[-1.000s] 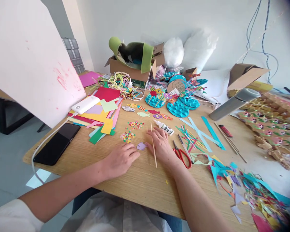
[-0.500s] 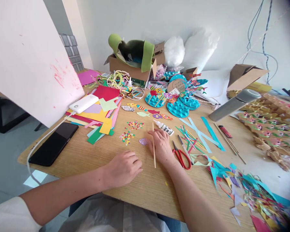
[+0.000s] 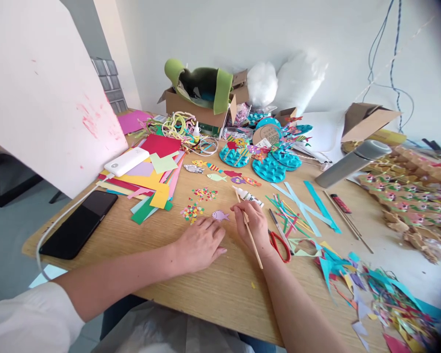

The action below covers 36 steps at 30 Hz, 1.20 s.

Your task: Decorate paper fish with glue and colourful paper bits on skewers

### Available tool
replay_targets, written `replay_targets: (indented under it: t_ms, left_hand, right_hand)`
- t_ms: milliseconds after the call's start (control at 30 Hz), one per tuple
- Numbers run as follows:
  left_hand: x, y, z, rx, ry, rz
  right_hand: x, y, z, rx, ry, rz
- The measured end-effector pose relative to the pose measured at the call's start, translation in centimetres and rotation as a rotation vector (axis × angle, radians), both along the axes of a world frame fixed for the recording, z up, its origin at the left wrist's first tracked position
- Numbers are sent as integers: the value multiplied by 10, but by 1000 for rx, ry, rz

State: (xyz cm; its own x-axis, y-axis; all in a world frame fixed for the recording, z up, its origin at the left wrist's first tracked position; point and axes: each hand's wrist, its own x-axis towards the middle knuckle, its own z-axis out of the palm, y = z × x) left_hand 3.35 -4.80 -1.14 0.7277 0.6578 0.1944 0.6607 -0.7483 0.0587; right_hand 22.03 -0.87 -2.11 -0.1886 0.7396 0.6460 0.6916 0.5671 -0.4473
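My right hand (image 3: 253,226) is closed around a thin wooden stick (image 3: 252,239), which slants down toward the wrist. Beside it on the left, my left hand (image 3: 202,242) lies flat on the wooden table, palm down, fingers apart. Its fingertips are near a small purple paper fish (image 3: 219,215). Small coloured paper dots (image 3: 192,212) lie just beyond those fingers. A white glue bottle (image 3: 250,196) rests behind my right hand. Red-handled scissors (image 3: 280,246) are partly hidden by that hand, beside a pen-like tool (image 3: 278,224).
Coloured paper sheets (image 3: 158,181), a white power bank (image 3: 127,162) and a black phone (image 3: 79,225) lie left. Several paper fish (image 3: 215,177) and blue egg-tray pieces (image 3: 268,167) sit behind. At right are a grey flask (image 3: 353,163), paper strips (image 3: 318,206) and scraps (image 3: 393,294).
My left hand has moved forward and right, its fingers spreading near the purple fish. My right hand has shifted right and away from the fish, and the stick has tilted.
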Motion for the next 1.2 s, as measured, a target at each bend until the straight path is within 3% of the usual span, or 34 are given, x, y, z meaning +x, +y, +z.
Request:
replay_targets:
  t_ms: [233, 433, 667, 833, 1033, 1200]
  left_hand:
    - [0, 5, -4, 21, -22, 17]
    - [-3, 8, -15, 56, -98, 25]
    - [-8, 5, -7, -56, -337, -27]
    - [-9, 4, -4, -110, -544, -50]
    - [-15, 14, -3, -17, -763, 79]
    - [-21, 23, -3, 90, -876, 168]
  right_hand:
    - [0, 2, -6, -68, -153, 105]
    - [-1, 1, -6, -52, -102, 103]
    - [0, -1, -2, 67, 33, 76]
    - [-7, -6, 6, 71, -26, 84]
    - [-13, -15, 15, 75, -81, 188]
    - [-7, -10, 10, 131, -28, 98]
